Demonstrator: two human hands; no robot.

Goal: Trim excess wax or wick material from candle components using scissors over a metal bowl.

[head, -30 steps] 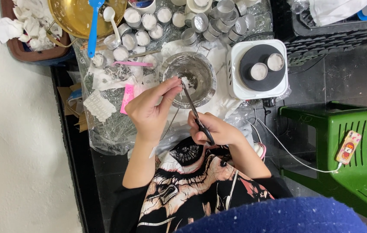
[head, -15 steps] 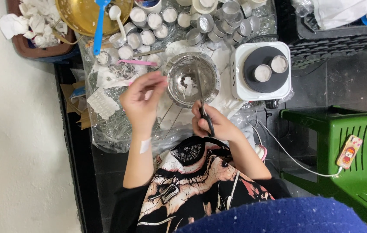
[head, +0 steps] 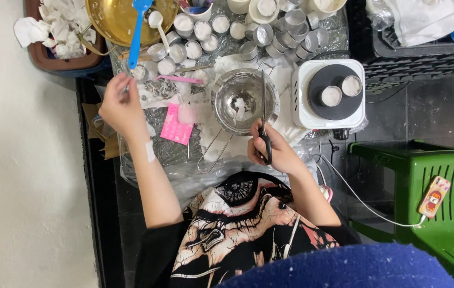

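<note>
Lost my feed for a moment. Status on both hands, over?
Right hand gripping scissors, blades over the metal bowl. Left hand out at the small metal cups, pinching something too small to tell. Nothing between them.

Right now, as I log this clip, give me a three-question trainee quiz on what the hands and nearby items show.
1. True or false: the right hand holds scissors over the metal bowl.
2. How many small cups sit on the black hotplate? A) two B) four C) none
3. Fill in: the left hand reaches toward the small ___ cups beside the blue spoon.

Key: 1 true; 2 A; 3 metal.
</note>
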